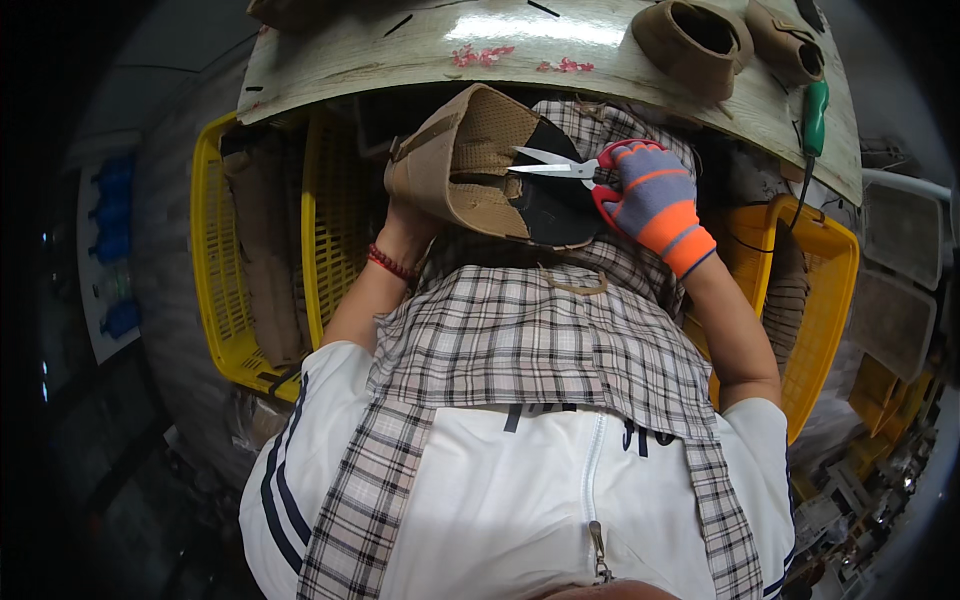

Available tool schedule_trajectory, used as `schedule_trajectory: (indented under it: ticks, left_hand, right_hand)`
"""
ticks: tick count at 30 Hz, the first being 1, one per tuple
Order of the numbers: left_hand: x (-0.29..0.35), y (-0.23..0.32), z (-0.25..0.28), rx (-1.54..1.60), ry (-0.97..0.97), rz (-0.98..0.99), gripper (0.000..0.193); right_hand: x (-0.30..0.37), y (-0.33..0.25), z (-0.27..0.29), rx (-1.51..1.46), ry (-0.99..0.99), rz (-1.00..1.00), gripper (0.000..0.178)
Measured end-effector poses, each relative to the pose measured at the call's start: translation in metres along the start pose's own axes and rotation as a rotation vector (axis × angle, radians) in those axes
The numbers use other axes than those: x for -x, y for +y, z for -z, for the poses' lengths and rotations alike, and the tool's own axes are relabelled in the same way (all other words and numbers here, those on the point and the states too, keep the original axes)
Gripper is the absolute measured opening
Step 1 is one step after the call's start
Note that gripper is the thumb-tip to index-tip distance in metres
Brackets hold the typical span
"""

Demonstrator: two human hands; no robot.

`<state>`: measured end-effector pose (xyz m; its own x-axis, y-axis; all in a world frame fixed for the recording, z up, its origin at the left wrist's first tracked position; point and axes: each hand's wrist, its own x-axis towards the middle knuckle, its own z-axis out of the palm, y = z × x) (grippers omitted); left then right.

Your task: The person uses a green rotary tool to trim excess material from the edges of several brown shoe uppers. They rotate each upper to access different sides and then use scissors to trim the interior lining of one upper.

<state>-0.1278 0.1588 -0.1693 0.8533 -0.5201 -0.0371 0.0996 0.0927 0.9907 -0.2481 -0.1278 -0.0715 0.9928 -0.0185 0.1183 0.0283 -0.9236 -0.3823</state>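
Observation:
My left hand holds up a tan shoe upper from its left underside; most of the fingers are hidden beneath it. Perforated tan lining shows inside the upper, and black material forms its right end. My right hand, in a grey and orange glove, is closed round the red handles of a pair of scissors. The scissor blades are spread and point left over the opening of the upper. Whether they touch the lining I cannot tell.
A worn pale table runs along the far side, bearing tan shoe uppers at its right. A green-handled tool with a cord hangs at its edge. Yellow baskets stand left and right, with brown pieces inside.

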Motion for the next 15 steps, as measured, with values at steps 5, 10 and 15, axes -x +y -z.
schedule_trajectory:
  ticks: [5,10,15]
  left_hand:
    - [-0.003,-0.002,-0.005,0.550,-0.003,0.113,0.041]
    - [0.002,-0.018,0.000,0.516,-0.044,0.059,0.038]
    - [-0.001,-0.012,-0.004,0.649,0.050,0.182,0.041]
  right_hand:
    - [-0.008,-0.004,-0.008,0.048,-0.104,-0.020,0.029]
    - [-0.006,0.002,-0.021,0.040,-0.054,0.025,0.025]
    - [0.005,0.018,-0.024,0.070,-0.043,-0.103,0.027]
